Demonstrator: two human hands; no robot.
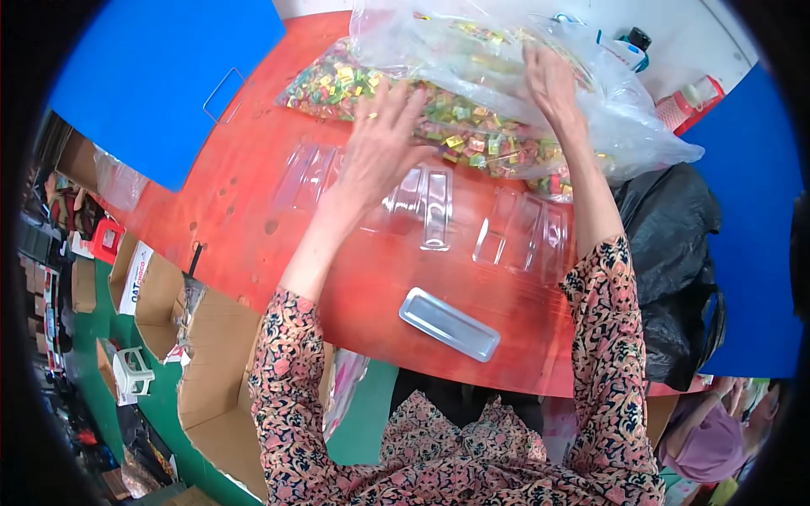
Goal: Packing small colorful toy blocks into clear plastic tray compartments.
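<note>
A large clear plastic bag (498, 72) lies across the far side of the red table, full of small wrapped candies (472, 139) in yellow, green, pink and red. My left hand (384, 139) is open, its fingers spread over the near edge of the bag. Farther right, my right hand (553, 84) has its fingers closed on the bag's plastic film; its fingertips are partly hidden. Clear molded plastic trays (434, 207) lie between my forearms, with another clear tray (527, 228) beside my right forearm. Nearer me is a shallow silver rectangular tray (449, 324).
Blue panels flank the red table (253, 185). A black plastic bag (671, 261) sits at its right edge. Behind it are a red-and-white container (690, 103) and a dark-capped bottle (634, 46). Open cardboard boxes (215, 363) and a white stool (132, 371) stand at lower left.
</note>
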